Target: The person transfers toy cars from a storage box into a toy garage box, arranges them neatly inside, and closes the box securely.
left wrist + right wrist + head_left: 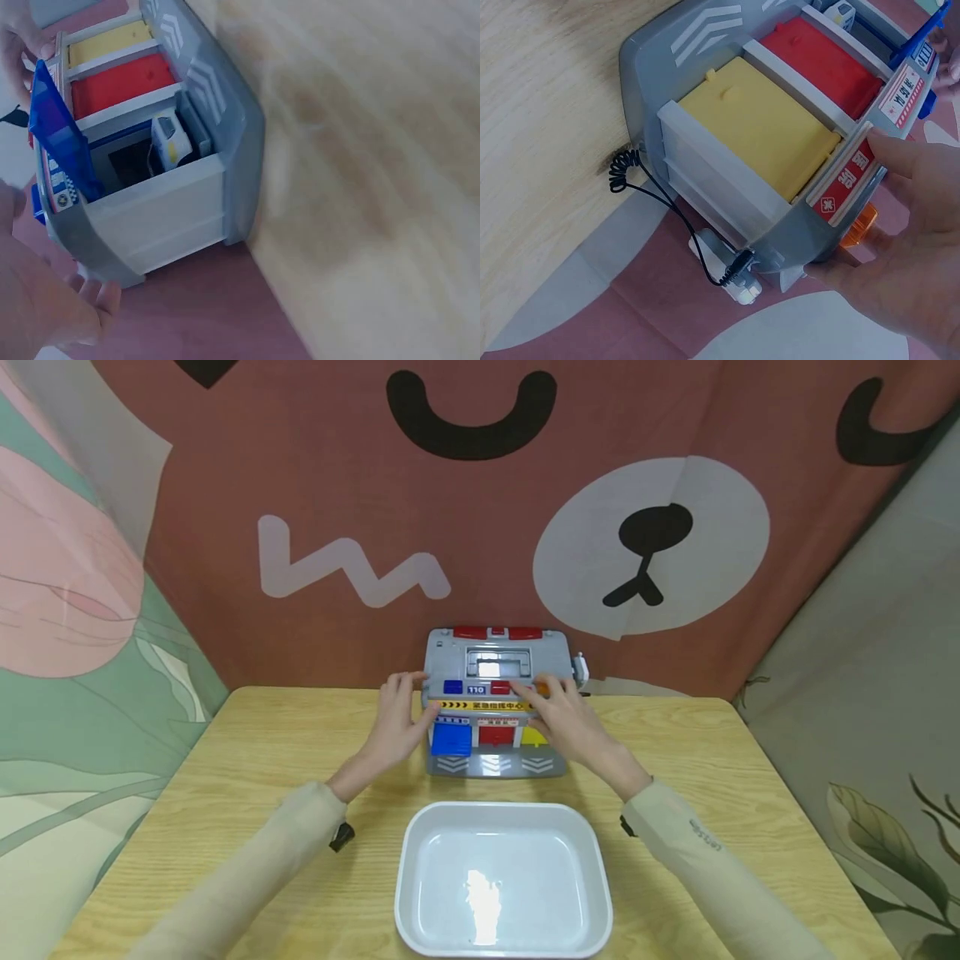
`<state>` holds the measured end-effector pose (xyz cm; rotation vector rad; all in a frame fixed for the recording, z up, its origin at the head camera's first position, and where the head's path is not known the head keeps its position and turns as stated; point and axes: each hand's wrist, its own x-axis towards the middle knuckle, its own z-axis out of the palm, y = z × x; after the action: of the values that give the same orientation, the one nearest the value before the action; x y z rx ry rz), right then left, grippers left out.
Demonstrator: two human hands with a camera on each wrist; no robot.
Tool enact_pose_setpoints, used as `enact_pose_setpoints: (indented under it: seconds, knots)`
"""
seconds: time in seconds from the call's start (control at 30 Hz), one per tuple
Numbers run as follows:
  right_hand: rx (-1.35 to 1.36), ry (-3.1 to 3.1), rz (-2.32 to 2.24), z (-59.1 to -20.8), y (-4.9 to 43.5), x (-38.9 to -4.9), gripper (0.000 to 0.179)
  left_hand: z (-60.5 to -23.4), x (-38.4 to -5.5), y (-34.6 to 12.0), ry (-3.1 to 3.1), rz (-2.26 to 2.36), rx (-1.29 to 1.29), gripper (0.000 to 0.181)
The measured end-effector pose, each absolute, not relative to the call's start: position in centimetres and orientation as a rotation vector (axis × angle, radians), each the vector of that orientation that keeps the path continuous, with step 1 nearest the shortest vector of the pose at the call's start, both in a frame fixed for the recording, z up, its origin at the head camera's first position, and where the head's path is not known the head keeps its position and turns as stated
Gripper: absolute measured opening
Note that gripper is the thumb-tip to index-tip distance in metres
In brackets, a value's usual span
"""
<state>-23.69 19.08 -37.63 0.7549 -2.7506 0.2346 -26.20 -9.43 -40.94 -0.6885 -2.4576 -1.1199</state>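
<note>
A grey toy garage (491, 764) with coloured doors stands at the back of the table. Its blue door (60, 135) is swung up, and a small white toy car (171, 141) sits inside that bay. The red door (821, 64) and yellow door (757, 124) are down. My left hand (393, 718) is at the garage's left side, thumb by the front edge, fingers loosely bent beside the wall. My right hand (573, 718) grips the upper right front, thumb at the red sign (847, 180), a finger reaching near the red button (500, 687); an orange button (860, 225) shows beside the fingers.
A white tray (405, 893) lies in front of the garage, between my forearms. A white handset (727, 266) on a coiled black cord (622, 169) hangs on the garage's right side. A printed curtain (337, 643) stands right behind the table (285, 735).
</note>
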Motion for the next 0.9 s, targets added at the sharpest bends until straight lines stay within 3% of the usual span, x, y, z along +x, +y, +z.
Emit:
enact_pose_setpoints:
  seconds: [0.23, 0.47, 0.9]
  knots:
    - [0.773, -2.771, 0.250, -37.4, 19.0, -23.7, 0.063, -39.8, -26.5, -8.6, -2.655, -0.616, -0.945, 0.079]
    - [0.769, -2.793, 0.254, -37.3, 19.0, -23.7, 0.062, -39.2, -26.1, -7.6, -2.709, -0.307, -1.033, 0.078]
    - [0.771, -2.791, 0.275, -37.1, 19.1, -23.6, 0.062, -37.7, -25.5, -6.7, -2.801, -0.274, -1.025, 0.083]
